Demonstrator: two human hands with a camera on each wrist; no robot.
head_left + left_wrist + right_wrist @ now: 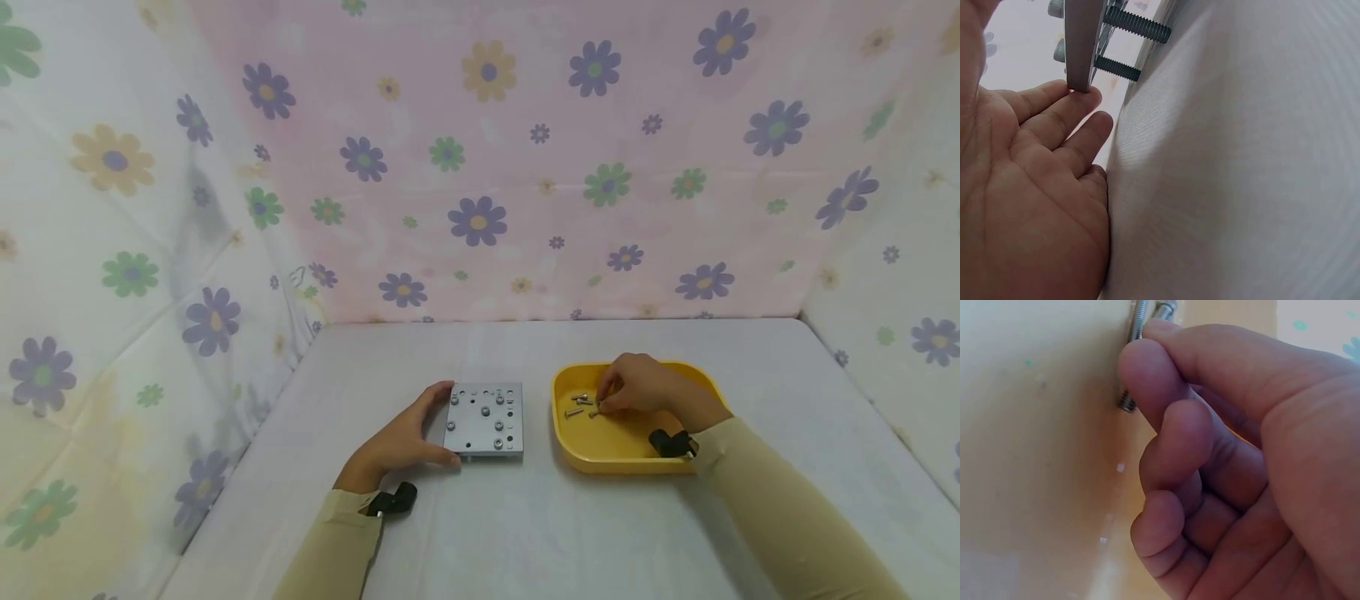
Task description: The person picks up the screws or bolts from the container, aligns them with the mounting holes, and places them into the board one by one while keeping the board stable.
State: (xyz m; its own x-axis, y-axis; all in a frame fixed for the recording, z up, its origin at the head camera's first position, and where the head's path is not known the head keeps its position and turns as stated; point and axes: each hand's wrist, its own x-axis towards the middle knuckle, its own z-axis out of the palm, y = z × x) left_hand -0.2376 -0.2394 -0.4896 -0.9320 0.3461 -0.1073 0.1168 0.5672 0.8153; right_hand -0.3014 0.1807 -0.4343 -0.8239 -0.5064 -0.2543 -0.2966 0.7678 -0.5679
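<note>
A silver metal plate (480,421) lies left of centre on the table, with several socket-head bolts through it. In the left wrist view, threaded bolt shanks (1138,25) stick out from its underside. My left hand (401,437) holds the plate at its left side, thumb at the front edge and fingers at the back corner. Inside a yellow tray (600,465), my right hand (637,387) has its thumb and index finger pinched together at a small screw (1127,403), partly hidden by the fingertips. Several loose screws (573,412) lie on the tray floor beside them.
A white cloth covers the table (480,533). Flower-patterned cloth walls (480,167) stand behind and at both sides. Black wrist cameras (393,500) are strapped at both sleeves, the right one close over the tray's front rim.
</note>
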